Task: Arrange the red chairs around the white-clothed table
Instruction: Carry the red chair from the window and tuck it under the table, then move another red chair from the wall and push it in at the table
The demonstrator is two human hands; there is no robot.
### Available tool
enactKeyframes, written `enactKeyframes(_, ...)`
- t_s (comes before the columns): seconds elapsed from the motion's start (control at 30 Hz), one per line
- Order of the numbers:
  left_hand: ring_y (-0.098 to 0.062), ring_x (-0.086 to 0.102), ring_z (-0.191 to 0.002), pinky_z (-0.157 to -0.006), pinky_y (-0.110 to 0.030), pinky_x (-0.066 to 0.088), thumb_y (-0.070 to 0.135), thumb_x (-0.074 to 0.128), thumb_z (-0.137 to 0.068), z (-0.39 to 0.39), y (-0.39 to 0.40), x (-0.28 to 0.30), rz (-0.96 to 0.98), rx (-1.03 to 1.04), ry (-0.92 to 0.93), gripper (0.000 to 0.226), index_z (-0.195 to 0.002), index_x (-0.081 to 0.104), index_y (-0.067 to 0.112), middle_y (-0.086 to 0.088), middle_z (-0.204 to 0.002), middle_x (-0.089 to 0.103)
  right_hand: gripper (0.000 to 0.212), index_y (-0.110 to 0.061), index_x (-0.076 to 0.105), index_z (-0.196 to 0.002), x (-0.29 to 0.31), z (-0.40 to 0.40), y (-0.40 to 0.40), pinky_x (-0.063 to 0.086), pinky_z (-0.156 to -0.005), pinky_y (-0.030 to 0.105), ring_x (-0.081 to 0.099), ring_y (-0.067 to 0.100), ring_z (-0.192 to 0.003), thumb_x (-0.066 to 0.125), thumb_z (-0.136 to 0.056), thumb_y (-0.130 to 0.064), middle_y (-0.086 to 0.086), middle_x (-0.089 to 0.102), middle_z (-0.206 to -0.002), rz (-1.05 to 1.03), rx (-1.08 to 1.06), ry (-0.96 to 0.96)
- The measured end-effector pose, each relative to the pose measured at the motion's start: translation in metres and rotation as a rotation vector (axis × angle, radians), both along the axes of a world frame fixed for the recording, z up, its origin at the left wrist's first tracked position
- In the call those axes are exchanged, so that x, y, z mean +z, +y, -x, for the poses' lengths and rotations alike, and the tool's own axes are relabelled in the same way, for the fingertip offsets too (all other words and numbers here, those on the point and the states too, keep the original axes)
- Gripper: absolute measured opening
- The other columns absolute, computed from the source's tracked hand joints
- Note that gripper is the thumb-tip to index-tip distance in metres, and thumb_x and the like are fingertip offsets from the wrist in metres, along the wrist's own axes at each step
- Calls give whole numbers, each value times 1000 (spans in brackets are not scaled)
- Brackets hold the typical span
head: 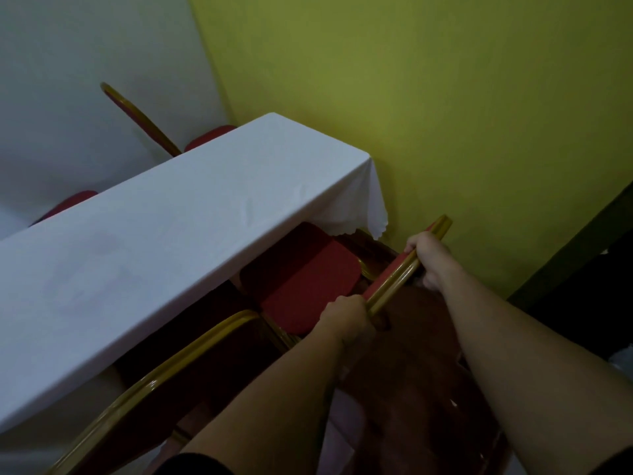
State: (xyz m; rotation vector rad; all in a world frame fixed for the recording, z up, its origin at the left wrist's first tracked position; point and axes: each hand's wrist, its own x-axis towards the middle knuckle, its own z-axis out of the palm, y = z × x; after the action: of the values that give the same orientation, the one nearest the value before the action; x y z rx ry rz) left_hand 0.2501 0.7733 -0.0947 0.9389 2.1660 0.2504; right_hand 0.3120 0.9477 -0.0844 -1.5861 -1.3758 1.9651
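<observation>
A long table under a white cloth (178,231) runs from the lower left to the upper middle. A red chair with a gold frame (308,286) stands at its near right end, seat partly under the cloth. My left hand (346,320) grips the lower part of its backrest top rail. My right hand (430,258) grips the same rail higher up. A second red chair (164,382) stands beside it on the left, its back toward me. Two more red chairs (144,118) (68,204) show at the table's far side.
A yellow-green wall (445,97) stands close behind the table's right end. A white wall (68,63) lies beyond the far chairs. A dark skirting strip and dark furniture (582,269) sit at the right edge.
</observation>
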Motion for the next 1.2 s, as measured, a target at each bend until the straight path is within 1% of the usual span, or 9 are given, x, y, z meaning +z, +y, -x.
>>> enactKeyframes(0.1,-23,57,-93,-85,-40,54,19,63,-86,11,2,-1,-3,24,-19,49,-133,53,24,-3,-106,56,18,-10,53,-89,0,14,3,56,-71,44,61,30,-81,53,-72,-10,11,55,-87,-12,-7,-2)
enactKeyframes(0.2,-33,57,-108,-92,-47,52,21,62,-86,26,4,2,24,-23,-18,85,-155,17,41,-11,-130,53,17,-9,56,-92,-1,29,5,57,-71,45,63,31,-83,54,-75,-10,11,58,-88,-30,-24,5)
enactKeyframes(0.27,-32,59,-105,-91,-47,54,21,61,-86,37,6,3,22,-46,-16,90,-155,9,45,-12,-129,54,16,-9,56,-94,-1,39,6,57,-74,46,64,31,-85,54,-78,-12,11,59,-91,-40,-16,2)
enactKeyframes(0.47,-29,62,-94,-84,-45,59,15,58,-83,70,9,5,21,2,-47,88,-151,16,52,-7,-115,56,17,-11,54,-97,-1,72,4,53,-86,47,61,30,-94,54,-80,-17,10,59,-99,-86,-23,-6)
enactKeyframes(0.67,-26,62,-94,-84,-44,58,16,56,-86,98,10,2,15,0,-42,85,-151,17,53,-7,-115,58,8,-15,51,-89,-6,100,4,44,-66,35,55,25,-81,53,-82,-18,7,54,-86,-124,-49,38)
enactKeyframes(0.93,-22,64,-86,-77,-38,59,18,56,-88,113,10,-4,-17,-31,-10,81,-152,17,50,-5,-105,62,15,-12,56,-86,-9,114,5,47,-67,37,59,25,-78,53,-73,-18,7,59,-86,-145,-95,35)
enactKeyframes(1.07,-21,63,-89,-71,-31,54,19,58,-91,109,7,-8,-70,12,1,69,-151,30,38,-4,-108,61,48,-9,53,-122,-10,115,4,47,-61,32,64,24,-80,57,-75,-20,9,63,-104,-229,-169,-28)
enactKeyframes(1.13,-21,62,-93,-80,-36,56,22,60,-92,105,0,-6,-91,59,-12,53,-143,45,26,-5,-112,61,63,-13,39,-136,-6,113,3,40,-54,28,57,22,-68,61,-78,-20,11,59,-108,-432,-209,-163)
enactKeyframes(1.2,-21,64,-91,-82,-38,58,23,60,-91,102,-14,0,-101,69,-18,46,-137,50,23,-4,-110,61,75,-14,30,-143,-1,111,1,38,-65,33,58,32,-78,64,-78,-23,18,57,-121,-667,-130,-346)
